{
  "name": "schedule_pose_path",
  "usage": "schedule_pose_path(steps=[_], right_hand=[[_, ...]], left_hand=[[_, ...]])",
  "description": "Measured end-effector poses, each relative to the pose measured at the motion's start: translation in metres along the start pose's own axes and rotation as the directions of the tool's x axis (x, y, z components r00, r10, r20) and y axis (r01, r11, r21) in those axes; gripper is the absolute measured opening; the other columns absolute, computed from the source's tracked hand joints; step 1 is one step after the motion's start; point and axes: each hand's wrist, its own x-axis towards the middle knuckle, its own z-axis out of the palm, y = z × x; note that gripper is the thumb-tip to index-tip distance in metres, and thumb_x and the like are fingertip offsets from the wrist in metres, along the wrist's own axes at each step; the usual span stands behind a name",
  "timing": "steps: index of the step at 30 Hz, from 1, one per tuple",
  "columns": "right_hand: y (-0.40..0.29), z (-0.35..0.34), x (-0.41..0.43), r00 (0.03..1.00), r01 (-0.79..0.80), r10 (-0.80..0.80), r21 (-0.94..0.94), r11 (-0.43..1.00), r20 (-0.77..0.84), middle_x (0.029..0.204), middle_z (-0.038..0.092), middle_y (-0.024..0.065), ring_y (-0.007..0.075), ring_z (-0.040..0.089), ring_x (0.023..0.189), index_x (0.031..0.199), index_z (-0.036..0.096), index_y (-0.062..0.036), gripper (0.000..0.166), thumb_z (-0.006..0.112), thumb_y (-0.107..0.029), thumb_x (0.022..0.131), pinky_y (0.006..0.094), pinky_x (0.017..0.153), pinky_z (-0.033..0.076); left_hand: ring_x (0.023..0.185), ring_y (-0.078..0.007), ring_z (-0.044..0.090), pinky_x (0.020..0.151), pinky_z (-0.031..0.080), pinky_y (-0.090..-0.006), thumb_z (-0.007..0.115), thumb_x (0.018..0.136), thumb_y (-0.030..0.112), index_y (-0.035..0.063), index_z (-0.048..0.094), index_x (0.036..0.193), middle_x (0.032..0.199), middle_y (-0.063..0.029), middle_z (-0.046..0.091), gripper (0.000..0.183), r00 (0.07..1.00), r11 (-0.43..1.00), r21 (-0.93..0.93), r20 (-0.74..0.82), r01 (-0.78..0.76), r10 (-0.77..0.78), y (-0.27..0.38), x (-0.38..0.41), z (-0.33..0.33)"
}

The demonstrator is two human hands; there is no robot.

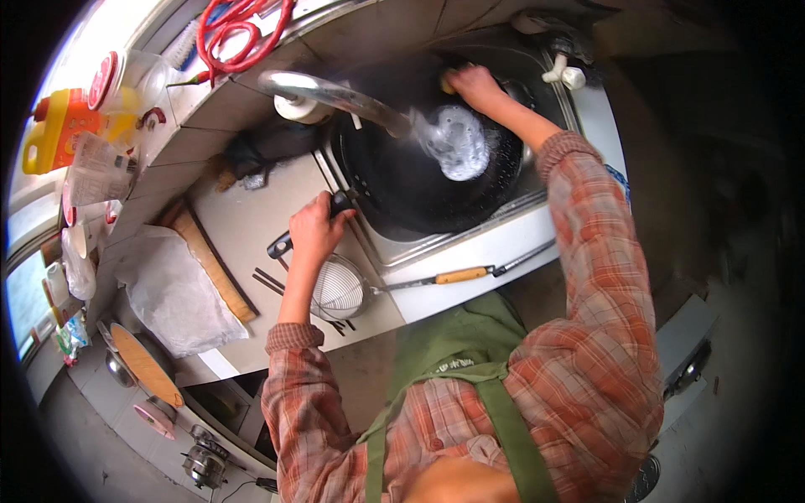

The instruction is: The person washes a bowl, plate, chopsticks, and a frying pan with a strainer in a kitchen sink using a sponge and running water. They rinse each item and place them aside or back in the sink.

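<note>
A large black wok (402, 188) lies in the metal sink (402, 249), with water from the faucet (339, 94) splashing and foaming inside it. My left hand (316, 229) grips the wok's black handle (278, 245) over the counter to the left of the sink. At the wok's far right side, my right hand (475, 87) is closed around a small yellowish thing, perhaps a sponge (448, 82), mostly hidden by the fingers. A wire mesh strainer (339, 286) rests on the counter beneath my left forearm, on dark chopsticks (269, 281).
A long tool with a wooden grip (464, 275) lies along the sink's near edge. A wooden board (210, 267) and white plastic sheet (182, 302) are at left. Red tubing (251, 41), a yellow-orange jug (60, 129) and bags occupy the windowsill.
</note>
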Motion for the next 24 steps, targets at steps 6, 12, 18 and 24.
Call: schedule_pose_path(steps=[6, 12, 18, 24], right_hand=[[-0.122, 0.025, -0.116, 0.739, -0.446, 0.322, 0.071, 0.892, 0.592, 0.08, 0.066, 0.0119, 0.0291, 0.066, 0.075, 0.093, 0.062, -0.0167, 0.017, 0.057, -0.025, 0.08, 0.041, 0.06, 0.051], [-0.211, -0.024, -0.088, 0.733, -0.641, 0.223, 0.542, 0.543, 0.643, 0.088, 0.067, 0.0108, 0.0299, 0.065, 0.082, 0.1, 0.066, -0.0226, 0.023, 0.05, -0.029, 0.085, 0.041, 0.072, 0.05], [0.0, -0.059, -0.113, 0.849, 0.131, 0.025, -0.255, 0.958, 0.529, 0.08, 0.067, 0.0068, 0.0185, 0.066, 0.073, 0.074, 0.065, -0.0154, 0.007, 0.066, -0.017, 0.068, 0.0324, 0.063, 0.051], [-0.108, -0.044, -0.102, 0.593, -0.123, 0.026, 0.058, 0.991, 0.805, 0.091, 0.067, 0.0042, 0.0229, 0.065, 0.089, 0.094, 0.067, -0.0216, 0.02, 0.067, -0.019, 0.073, 0.0394, 0.075, 0.051]], left_hand=[[0.067, -0.0389, 0.06, 0.058, 0.045, -0.046, 0.07, 0.074, 0.036, 0.0028, 0.05, 0.079, 0.068, -0.0181, 0.061, 0.039, 1.0, 1.0, 0.017, -0.01, -0.005, 0.006, 0.004, -0.001, 0.002], [0.067, -0.0379, 0.06, 0.059, 0.045, -0.0463, 0.071, 0.072, 0.038, 0.0023, 0.052, 0.078, 0.069, -0.0177, 0.061, 0.041, 1.0, 1.0, 0.007, 0.025, 0.011, -0.011, 0.004, 0.0, 0.001], [0.068, -0.0368, 0.061, 0.06, 0.045, -0.0459, 0.071, 0.072, 0.039, 0.0036, 0.053, 0.08, 0.069, -0.0163, 0.062, 0.04, 0.998, 0.999, 0.006, 0.042, 0.045, -0.045, 0.011, -0.002, -0.005], [0.067, -0.0358, 0.061, 0.06, 0.046, -0.0446, 0.071, 0.072, 0.038, 0.0034, 0.055, 0.08, 0.067, -0.0164, 0.062, 0.039, 1.0, 1.0, 0.011, 0.005, 0.012, -0.012, 0.0, -0.002, 0.002]])
